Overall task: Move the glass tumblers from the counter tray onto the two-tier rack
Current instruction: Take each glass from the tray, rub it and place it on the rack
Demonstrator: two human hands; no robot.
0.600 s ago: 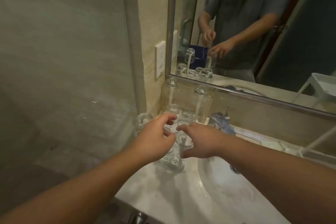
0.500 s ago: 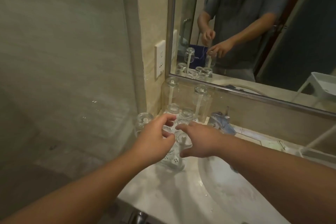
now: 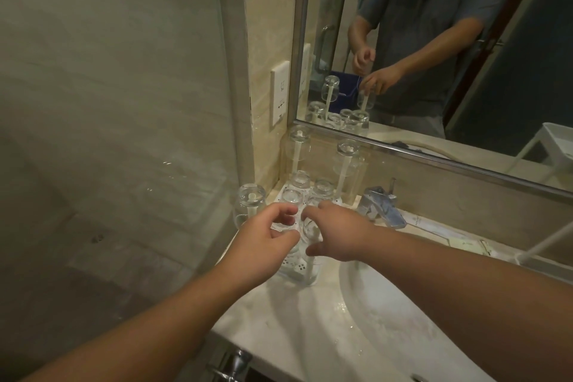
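Several clear glass tumblers stand upside down on the pegs of a white perforated tray (image 3: 298,270) in the counter's back left corner. Tall pegs carry a tumbler at the left (image 3: 251,202), one at the back (image 3: 298,146) and one at the back right (image 3: 348,156). My right hand (image 3: 339,232) wraps its index finger and thumb around a front tumbler (image 3: 310,232). Just left of it, my left hand (image 3: 263,242) hovers with its fingers curled in a loose C and nothing visibly in it. Only a white leg of the two-tier rack (image 3: 548,240) shows, at the far right.
A wet sink basin (image 3: 387,322) lies right of the tray, with a chrome faucet (image 3: 382,205) behind it. The mirror (image 3: 465,56) hangs above, a wall socket (image 3: 280,93) sits left of it, and a glass partition (image 3: 124,133) closes the left side.
Both hands stay over the front of the tray. The left hand's fingers curl slightly tighter; the right hand keeps its hold around the front tumbler.
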